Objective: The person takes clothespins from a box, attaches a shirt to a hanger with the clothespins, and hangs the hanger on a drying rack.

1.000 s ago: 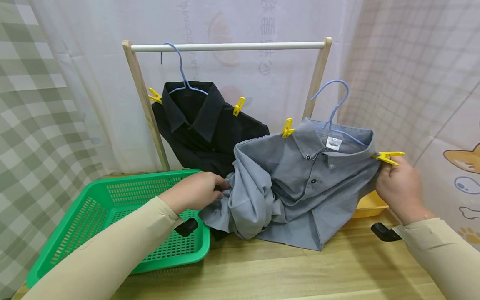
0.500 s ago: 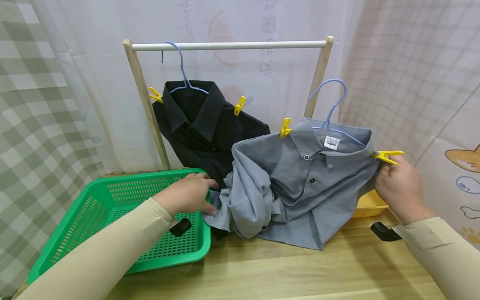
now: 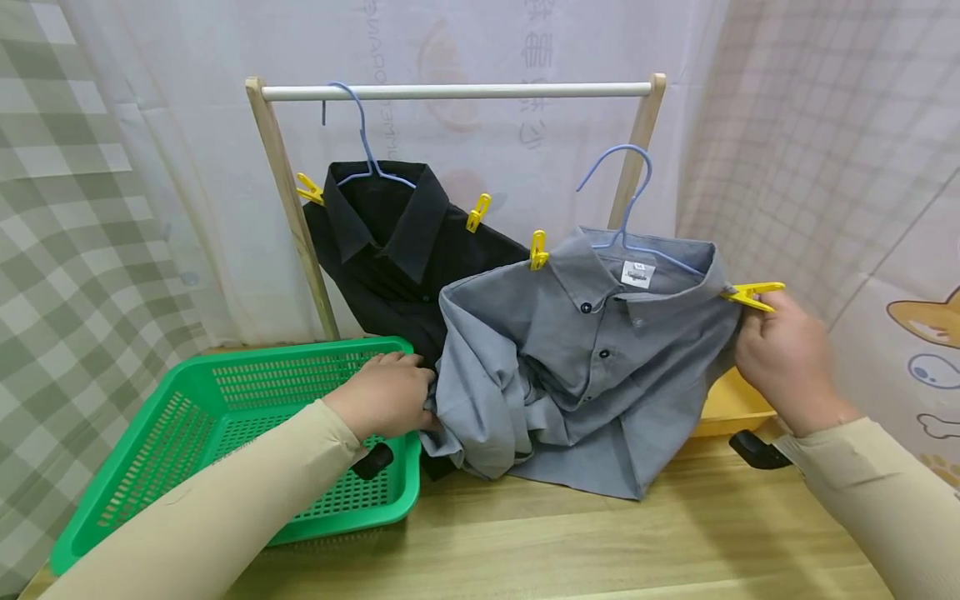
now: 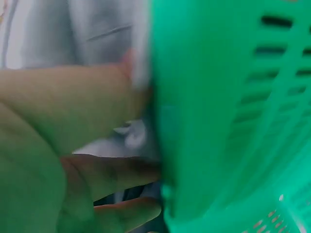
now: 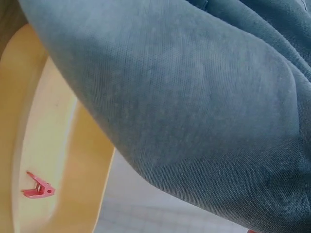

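A grey button-up shirt (image 3: 555, 333) sits on a blue hanger (image 3: 649, 171), its hook clear of the rail. At its right shoulder my right hand (image 3: 787, 362) grips the cloth beside a yellow clothespin (image 3: 752, 295); its fingertips are hidden behind the fabric. Another yellow clothespin (image 3: 538, 250) bites the opposite shoulder. My left hand (image 3: 390, 396) holds the bunched sleeve end over the basket's right edge. In the left wrist view, thumb and fingers (image 4: 121, 174) lie around grey cloth with a pale button. Grey fabric fills most of the right wrist view.
A black shirt (image 3: 465, 258) hangs from the rack's white rail (image 3: 480, 92), clipped with two yellow clothespins. The green basket (image 3: 292, 352) stands front left on the wooden table (image 3: 525, 533). Behind the grey shirt is a yellow tray (image 3: 735, 404) with a pink clothespin (image 5: 40, 188).
My left hand loosened from the sleeve, drew back left, then took hold of its end again. The right hand has shifted the grey shirt and hanger left and slightly up.
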`<state>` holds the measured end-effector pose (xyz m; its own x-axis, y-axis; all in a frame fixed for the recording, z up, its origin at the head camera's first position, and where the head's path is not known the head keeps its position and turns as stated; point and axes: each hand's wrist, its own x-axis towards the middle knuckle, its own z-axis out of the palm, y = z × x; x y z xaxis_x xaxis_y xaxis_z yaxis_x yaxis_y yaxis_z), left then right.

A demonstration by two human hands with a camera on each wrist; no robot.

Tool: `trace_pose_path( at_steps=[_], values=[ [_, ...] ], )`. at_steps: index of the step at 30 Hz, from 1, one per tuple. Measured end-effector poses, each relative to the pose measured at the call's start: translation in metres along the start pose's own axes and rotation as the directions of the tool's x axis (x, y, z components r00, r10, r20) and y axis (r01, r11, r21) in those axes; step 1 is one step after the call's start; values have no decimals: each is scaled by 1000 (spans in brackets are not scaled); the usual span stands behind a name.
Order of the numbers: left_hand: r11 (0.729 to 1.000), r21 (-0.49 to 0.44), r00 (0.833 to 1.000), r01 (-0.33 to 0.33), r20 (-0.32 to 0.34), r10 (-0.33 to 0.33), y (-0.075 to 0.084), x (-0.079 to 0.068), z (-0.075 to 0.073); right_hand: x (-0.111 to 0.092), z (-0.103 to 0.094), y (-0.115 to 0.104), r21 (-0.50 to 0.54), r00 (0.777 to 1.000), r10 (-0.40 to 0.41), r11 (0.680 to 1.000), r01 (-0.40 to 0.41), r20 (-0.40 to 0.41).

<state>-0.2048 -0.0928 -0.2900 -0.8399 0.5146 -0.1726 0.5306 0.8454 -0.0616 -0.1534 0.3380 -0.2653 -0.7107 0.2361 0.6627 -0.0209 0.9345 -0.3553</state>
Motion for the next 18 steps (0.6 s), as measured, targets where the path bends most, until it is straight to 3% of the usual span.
trace_pose_path(
  at_steps=[3, 6, 8, 9, 11, 13, 16, 18],
  values=[
    [998, -64, 1000, 7, -15, -8, -14, 0, -12, 3, 0, -4, -9, 1000, -16, 1000, 16, -12],
    [984, -165, 991, 61, -106, -79, -33, 0, -26, 5, 1, -6, -13, 999, -27, 1000, 27, -17],
    [963, -254, 964, 96, -218, -153, -47, 0, -35, 7, 2, -8, -13, 999, -41, 999, 41, -23],
    [950, -292, 940, 108, -282, -193, -53, 0, -39, 7, 3, -9, -14, 998, -50, 999, 49, -29],
    [926, -360, 879, 111, -399, -260, -64, 0, -46, 8, 3, -11, -16, 997, -65, 998, 64, -41],
    [914, -395, 799, 96, -516, -307, -75, 0, -50, 9, 4, -13, -18, 997, -69, 997, 68, -38],
    [914, -401, 653, 64, -676, -342, -92, 3, -53, 10, 5, -16, -18, 998, -61, 998, 61, -20],
    [915, -400, 558, 57, -747, -361, -101, 6, -53, 10, 6, -18, -18, 999, -53, 998, 53, 0]
  ],
)
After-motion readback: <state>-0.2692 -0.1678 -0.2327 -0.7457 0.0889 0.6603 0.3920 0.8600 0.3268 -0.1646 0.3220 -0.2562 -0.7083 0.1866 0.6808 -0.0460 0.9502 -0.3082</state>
